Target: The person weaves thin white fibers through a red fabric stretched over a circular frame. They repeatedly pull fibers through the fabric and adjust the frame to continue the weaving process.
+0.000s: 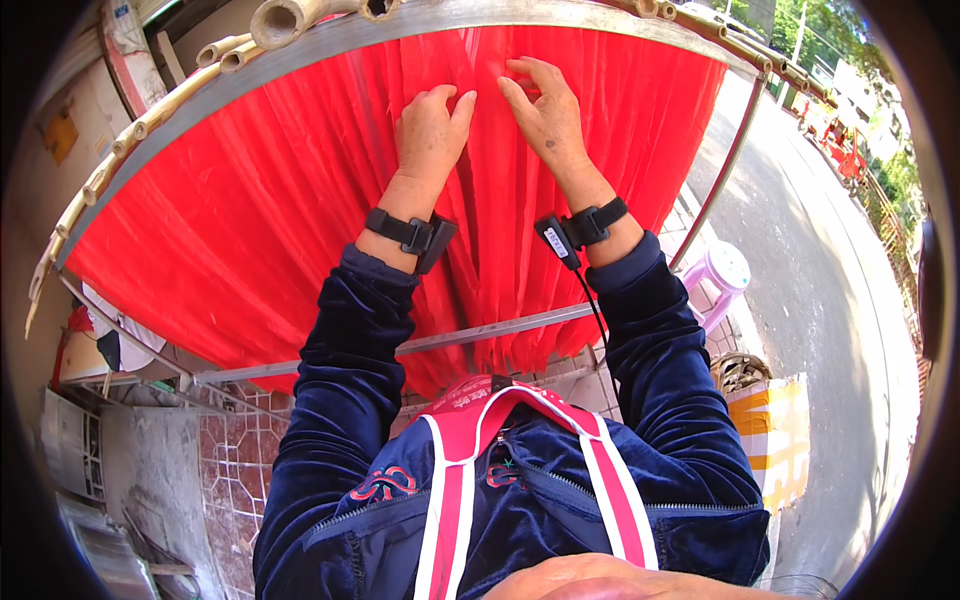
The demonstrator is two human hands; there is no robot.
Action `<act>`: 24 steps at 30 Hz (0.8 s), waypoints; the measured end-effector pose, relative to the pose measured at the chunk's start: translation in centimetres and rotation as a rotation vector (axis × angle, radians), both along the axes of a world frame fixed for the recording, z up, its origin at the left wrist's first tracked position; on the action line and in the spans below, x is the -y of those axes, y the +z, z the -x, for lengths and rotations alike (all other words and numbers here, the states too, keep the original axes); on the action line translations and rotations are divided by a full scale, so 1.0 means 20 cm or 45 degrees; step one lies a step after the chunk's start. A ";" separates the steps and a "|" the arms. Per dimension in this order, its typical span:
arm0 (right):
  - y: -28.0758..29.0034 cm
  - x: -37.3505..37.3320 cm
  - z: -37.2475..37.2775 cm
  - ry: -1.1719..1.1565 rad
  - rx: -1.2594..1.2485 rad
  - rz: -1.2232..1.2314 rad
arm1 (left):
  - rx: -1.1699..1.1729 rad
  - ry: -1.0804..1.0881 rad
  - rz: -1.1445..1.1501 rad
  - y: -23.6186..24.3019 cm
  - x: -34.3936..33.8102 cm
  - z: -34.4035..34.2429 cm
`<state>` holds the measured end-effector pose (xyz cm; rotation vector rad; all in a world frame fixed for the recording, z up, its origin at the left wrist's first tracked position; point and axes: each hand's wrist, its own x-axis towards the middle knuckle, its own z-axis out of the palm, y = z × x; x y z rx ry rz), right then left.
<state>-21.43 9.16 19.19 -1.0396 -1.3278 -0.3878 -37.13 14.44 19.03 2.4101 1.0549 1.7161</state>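
Long red sheets (250, 220), like thin cloth, hang in many folds from a grey metal rail (330, 42) in front of me. My left hand (435, 128) is at the upper middle of them, its fingers bent and the thumb standing apart. To its right, my right hand (545, 115) is raised with the fingers curved leftward and a gap between thumb and forefinger. Both hands are close against the red folds, where two sheets meet. No cloth shows clasped in either hand, though some left fingertips are hidden.
Bamboo poles (285, 20) lie along the top rail. A lower metal bar (500, 328) crosses the red sheets, and a thin post (722, 180) stands at right. Beyond it are a lilac plastic stool (722, 270) and a yellow-and-white package (770, 435) beside the road.
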 end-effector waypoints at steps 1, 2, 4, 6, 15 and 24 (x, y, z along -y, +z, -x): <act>0.00 -0.01 -0.01 -0.010 0.024 0.037 | 0.008 -0.003 -0.014 0.00 -0.01 -0.01; -0.01 -0.01 -0.01 -0.021 0.048 0.076 | 0.014 -0.006 -0.025 0.00 -0.02 -0.02; -0.02 -0.02 -0.01 -0.053 0.082 0.111 | 0.029 -0.016 -0.037 -0.01 -0.03 -0.04; -0.01 -0.03 0.01 -0.104 0.096 0.108 | 0.046 -0.021 -0.056 -0.01 -0.06 -0.07; 0.11 -0.14 -0.04 -0.267 0.076 0.291 | 0.223 -0.165 -0.025 0.00 -0.20 -0.11; 0.12 -0.08 -0.21 -0.233 -0.127 0.228 | 0.317 -0.126 0.052 0.02 -0.28 0.07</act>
